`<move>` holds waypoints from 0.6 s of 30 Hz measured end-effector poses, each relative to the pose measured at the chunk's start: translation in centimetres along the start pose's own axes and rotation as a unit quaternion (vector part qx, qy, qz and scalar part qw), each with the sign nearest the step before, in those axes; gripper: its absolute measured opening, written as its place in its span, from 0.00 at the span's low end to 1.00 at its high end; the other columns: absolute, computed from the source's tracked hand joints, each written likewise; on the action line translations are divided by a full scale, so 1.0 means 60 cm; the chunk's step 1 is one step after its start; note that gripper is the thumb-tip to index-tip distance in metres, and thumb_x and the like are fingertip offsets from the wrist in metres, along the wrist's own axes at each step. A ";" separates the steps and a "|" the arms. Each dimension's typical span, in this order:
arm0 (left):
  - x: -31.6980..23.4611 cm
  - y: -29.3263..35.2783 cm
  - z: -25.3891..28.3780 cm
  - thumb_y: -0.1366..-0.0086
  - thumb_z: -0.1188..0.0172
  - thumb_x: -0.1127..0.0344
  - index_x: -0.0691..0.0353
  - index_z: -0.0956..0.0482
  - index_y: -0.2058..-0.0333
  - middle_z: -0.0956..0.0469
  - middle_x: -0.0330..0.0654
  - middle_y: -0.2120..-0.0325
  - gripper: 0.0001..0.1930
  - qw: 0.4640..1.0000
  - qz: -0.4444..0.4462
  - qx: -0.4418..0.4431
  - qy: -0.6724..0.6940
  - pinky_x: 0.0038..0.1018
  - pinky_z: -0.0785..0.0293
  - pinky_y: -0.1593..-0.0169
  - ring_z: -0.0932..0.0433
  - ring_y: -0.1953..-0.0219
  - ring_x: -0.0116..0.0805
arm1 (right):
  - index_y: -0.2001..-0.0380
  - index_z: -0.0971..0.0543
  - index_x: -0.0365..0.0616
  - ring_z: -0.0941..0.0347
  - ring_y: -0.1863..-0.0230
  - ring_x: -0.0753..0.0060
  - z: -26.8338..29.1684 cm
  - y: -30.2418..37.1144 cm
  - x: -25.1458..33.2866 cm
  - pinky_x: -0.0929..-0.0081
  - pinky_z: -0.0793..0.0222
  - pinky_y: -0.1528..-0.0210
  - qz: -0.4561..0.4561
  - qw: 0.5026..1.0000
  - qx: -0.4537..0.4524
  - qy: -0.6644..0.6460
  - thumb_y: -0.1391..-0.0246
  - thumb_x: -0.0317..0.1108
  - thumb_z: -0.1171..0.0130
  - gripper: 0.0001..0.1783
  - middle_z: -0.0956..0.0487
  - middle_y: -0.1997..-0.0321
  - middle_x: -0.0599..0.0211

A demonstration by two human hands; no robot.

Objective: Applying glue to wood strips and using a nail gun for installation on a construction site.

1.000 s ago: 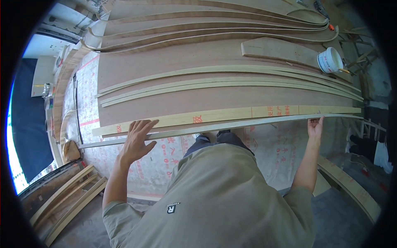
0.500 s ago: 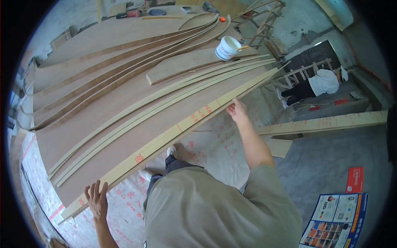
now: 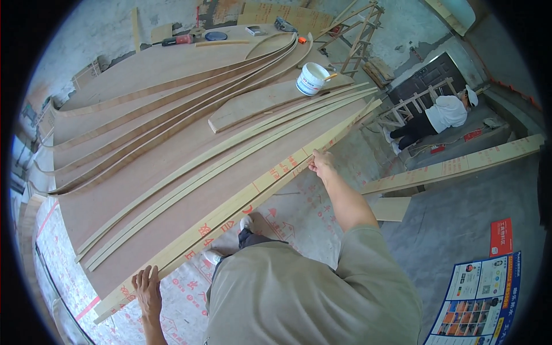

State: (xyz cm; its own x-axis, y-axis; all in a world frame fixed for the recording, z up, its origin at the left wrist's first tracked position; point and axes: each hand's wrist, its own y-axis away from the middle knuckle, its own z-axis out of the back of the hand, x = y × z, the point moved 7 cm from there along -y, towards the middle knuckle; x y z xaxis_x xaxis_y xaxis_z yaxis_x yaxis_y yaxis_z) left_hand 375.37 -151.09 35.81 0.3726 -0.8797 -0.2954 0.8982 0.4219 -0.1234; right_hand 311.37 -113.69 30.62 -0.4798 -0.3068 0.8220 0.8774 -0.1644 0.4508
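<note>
Along the near edge of a large brown plywood sheet lie long pale wooden strips with red printing, at least two side by side with a dark gap between them. My right hand is closed on the strips' near edge, past their middle. Near their lower-left end my left hand has its fingers bent over the edge; its thumb is mostly hidden. Several thin pale strips lie bowed on the sheet just beyond.
Long curved brown strips stand on edge farther back. A white bucket rests by a shaped board. An angle grinder lies at the back. At right are a plank, a poster and a person in white.
The strips have tilted so that a second printed strip shows along the near side. My right hand has closed tighter on the edge. The whole view has shifted slightly.
</note>
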 end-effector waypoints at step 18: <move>-0.017 -0.018 0.015 0.42 0.40 0.79 0.62 0.25 0.46 0.24 0.49 0.52 0.23 0.996 0.028 0.036 0.080 0.43 0.33 0.44 0.27 0.49 0.50 | 0.58 0.26 0.37 0.27 0.80 0.71 -0.014 -0.009 0.014 0.70 0.23 0.79 0.012 0.997 -0.039 0.065 0.39 0.35 0.39 0.13 0.22 0.70 0.61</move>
State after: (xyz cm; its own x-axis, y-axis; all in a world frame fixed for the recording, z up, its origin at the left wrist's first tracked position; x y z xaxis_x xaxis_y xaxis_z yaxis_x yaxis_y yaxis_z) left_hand 374.21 -150.87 37.10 0.3856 -0.8072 -0.4469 0.8940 0.4466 -0.0353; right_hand 310.51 -114.65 30.77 -0.4591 -0.4296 0.7776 0.8884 -0.2268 0.3992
